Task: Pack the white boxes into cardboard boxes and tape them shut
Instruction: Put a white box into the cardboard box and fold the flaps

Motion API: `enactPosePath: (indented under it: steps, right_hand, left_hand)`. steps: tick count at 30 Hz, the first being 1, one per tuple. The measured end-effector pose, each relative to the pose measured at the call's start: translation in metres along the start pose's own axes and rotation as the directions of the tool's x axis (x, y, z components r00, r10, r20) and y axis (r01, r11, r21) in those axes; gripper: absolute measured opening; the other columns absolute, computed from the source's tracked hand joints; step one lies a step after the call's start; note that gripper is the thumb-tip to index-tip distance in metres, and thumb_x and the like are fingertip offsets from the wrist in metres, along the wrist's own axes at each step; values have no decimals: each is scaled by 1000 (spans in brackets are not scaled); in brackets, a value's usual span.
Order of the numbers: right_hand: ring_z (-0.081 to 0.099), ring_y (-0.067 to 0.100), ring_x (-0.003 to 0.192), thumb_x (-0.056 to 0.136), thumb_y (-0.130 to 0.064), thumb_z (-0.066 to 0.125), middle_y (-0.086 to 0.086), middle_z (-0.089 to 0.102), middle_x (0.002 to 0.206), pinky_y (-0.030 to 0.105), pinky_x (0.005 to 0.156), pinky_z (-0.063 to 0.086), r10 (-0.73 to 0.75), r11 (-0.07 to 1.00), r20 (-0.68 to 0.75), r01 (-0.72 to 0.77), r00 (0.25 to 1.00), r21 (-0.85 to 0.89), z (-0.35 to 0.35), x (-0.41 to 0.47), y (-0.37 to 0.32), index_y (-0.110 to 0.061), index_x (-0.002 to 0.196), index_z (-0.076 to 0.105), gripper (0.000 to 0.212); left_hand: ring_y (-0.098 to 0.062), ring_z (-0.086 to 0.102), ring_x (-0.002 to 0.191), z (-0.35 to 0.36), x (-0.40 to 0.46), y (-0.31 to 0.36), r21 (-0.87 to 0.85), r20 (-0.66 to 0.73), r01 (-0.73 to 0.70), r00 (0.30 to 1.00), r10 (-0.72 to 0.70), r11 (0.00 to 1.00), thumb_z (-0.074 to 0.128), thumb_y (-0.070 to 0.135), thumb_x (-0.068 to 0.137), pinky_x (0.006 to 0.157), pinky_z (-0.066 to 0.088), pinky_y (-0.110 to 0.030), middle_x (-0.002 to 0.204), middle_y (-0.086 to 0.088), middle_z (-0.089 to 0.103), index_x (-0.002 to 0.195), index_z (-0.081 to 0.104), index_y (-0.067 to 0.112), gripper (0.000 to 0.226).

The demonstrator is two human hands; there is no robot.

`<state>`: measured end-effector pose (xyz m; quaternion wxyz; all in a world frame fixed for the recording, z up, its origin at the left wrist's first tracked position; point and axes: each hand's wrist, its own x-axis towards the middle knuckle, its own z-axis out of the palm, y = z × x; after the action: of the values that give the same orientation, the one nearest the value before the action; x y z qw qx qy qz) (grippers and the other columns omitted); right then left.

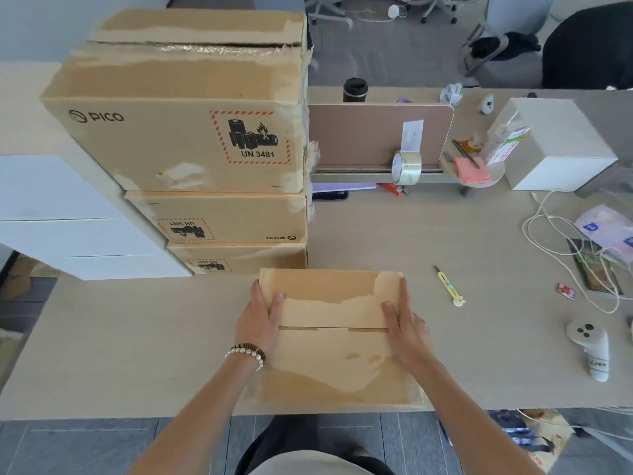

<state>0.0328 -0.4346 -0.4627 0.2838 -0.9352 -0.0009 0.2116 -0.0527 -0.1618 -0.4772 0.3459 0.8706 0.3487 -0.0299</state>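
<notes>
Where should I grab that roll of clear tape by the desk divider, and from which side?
Grip the tape roll across its outer band, probably coming from above and in front. It stands on edge on the ledge against the divider, open face toward you, so the top of the ring looks free, while the back is blocked. Alternatively, hook fingers through the core.

Four cardboard boxes (334,334), three white boxes (78,214), one tape roll (406,168)
</notes>
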Motion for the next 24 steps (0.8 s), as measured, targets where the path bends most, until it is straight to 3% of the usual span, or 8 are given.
enactPosePath:
  steps: [9,13,17,21,24]
  right_hand:
    - [56,37,110,103,-54,25,9,59,128,42,91,42,15,1000,-41,-14,999,26,-12,32,-13,-56,151,-10,59]
    - [54,35,113,103,-54,23,6,55,131,39,87,38,19,998,-17,-18,1000,60,-12,35,-13,-60,148,-11,57]
    - [54,33,115,104,-52,24,5,52,133,35,87,36,15,997,2,-15,1000,70,-12,37,-11,-57,150,-11,58]
    - [52,26,99,103,-54,23,2,51,124,38,87,40,24,995,32,-27,999,97,-12,40,-9,-64,145,-15,57]
    - [51,25,91,103,-54,22,0,50,115,37,82,41,17,999,30,-19,999,46,-14,41,-9,-60,147,-16,59]
  left_hand:
    - [-38,64,100,9,38,16,16,6,-15,1000,15,1000,30,58,98,81,52,-45,115,-15,64,136,31,17,56]
    - [-40,64,99,12,40,19,70,-7,3,1000,-3,998,30,56,99,78,52,-44,119,-18,62,142,29,13,61]
    - [-41,62,106,12,39,22,90,4,25,1000,-25,996,29,52,101,85,51,-46,126,-20,58,148,25,12,62]
    - [-43,60,108,14,38,23,81,3,36,999,-37,996,29,49,102,87,48,-46,127,-21,57,147,26,13,58]
    - [-42,61,106,11,34,27,84,-1,38,999,-38,996,27,51,102,85,49,-45,125,-20,58,146,25,14,58]
